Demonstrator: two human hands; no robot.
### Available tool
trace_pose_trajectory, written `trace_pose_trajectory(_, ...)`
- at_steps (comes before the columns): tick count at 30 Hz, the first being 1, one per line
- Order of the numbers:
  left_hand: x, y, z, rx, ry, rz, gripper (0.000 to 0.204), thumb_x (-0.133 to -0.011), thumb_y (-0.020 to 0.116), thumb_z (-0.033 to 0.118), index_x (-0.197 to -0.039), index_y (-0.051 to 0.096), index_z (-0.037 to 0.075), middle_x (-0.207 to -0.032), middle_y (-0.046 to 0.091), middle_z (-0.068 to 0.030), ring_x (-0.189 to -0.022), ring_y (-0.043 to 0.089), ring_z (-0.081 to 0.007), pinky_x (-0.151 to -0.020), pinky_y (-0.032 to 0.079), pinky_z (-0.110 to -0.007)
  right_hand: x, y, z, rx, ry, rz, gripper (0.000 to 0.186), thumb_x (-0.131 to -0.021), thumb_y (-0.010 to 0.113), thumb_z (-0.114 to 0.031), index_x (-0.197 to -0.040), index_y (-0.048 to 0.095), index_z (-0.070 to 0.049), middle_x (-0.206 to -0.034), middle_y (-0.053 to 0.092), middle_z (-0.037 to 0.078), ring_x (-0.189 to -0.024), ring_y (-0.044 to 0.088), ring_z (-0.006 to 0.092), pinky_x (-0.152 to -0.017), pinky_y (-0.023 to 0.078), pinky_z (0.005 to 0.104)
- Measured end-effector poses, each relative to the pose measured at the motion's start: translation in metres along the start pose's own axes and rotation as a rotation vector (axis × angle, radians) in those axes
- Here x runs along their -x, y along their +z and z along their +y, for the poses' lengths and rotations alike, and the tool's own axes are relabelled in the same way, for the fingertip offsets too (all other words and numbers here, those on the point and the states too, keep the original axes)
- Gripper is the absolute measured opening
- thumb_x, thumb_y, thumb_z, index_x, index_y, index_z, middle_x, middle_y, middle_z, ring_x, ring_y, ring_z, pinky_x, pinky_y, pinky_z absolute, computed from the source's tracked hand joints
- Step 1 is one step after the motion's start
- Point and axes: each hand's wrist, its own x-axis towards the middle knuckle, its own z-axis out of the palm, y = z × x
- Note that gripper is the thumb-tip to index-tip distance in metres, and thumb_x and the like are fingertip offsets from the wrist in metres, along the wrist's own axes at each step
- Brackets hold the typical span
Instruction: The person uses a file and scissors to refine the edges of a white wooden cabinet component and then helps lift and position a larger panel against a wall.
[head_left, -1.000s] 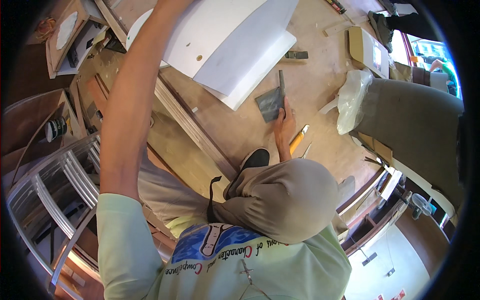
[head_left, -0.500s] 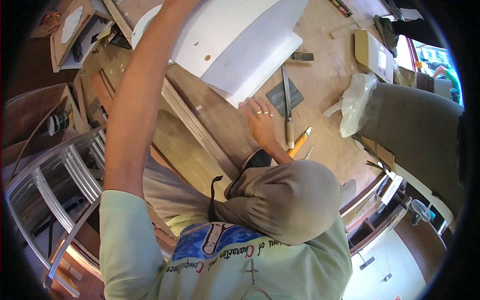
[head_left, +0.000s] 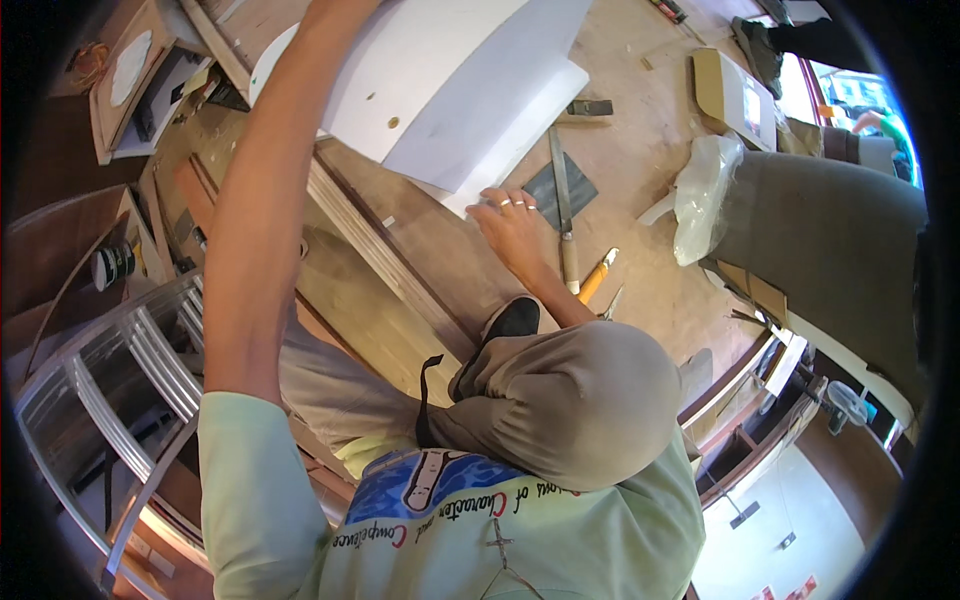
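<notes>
One right hand (head_left: 512,228) touches white panelling (head_left: 440,110) beside one wooden-handled tool (head_left: 565,212).

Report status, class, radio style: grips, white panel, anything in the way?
Left grip out of view, past upper edge. Right grip at near corner of white panel. Close by: wooden-handled tool lying across dark sheet.

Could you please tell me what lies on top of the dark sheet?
A wooden-handled metal tool lies across the dark sheet; the strip beneath its blade is covered and unseen.
</notes>
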Motion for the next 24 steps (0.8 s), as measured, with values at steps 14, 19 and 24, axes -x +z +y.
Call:
trace_pose_trajectory(14, 0.004, 0.0, 0.014, -0.024, -0.03, -0.015, 0.071, -0.1, 0.037, 0.053, -0.123, 0.063, -0.009, -0.123, 0.061, -0.0362, -0.121, 0.059, -0.0422, -0.106, 0.042, -0.045, 0.011, 0.017, 0.016, -0.008, 0.172, 0.003, 0.022, -0.089, 0.056, -0.008, -0.109, 0.063, -0.014, -0.108, 0.06, 0.006, -0.106, 0.057, 0.0268, -0.096, 0.04, 0.0458)
trace_pose_trajectory(19, 0.005, -0.005, 0.009, -0.063, -0.045, -0.003, 0.072, -0.1, 0.037, 0.053, -0.124, 0.062, -0.01, -0.124, 0.061, -0.0362, -0.123, 0.058, -0.0421, -0.107, 0.041, -0.044, -0.001, -0.009, 0.028, 0.24, 0.048, 0.033, 0.048, -0.089, 0.056, -0.006, -0.135, 0.057, -0.017, -0.137, 0.055, 0.005, -0.127, 0.05, 0.0252, -0.109, 0.033, 0.0515)
trace_pose_trajectory(24, 0.007, -0.001, 0.017, -0.023, -0.074, -0.016, 0.071, -0.1, 0.038, 0.052, -0.126, 0.062, -0.009, -0.128, 0.059, -0.0352, -0.126, 0.056, -0.0422, -0.109, 0.039, -0.044, -0.007, -0.018, 0.056, 0.364, 0.163, 0.041, 0.055, -0.089, 0.057, -0.006, -0.141, 0.055, -0.023, -0.143, 0.053, 0.003, -0.131, 0.047, 0.0253, -0.112, 0.031, 0.0531)
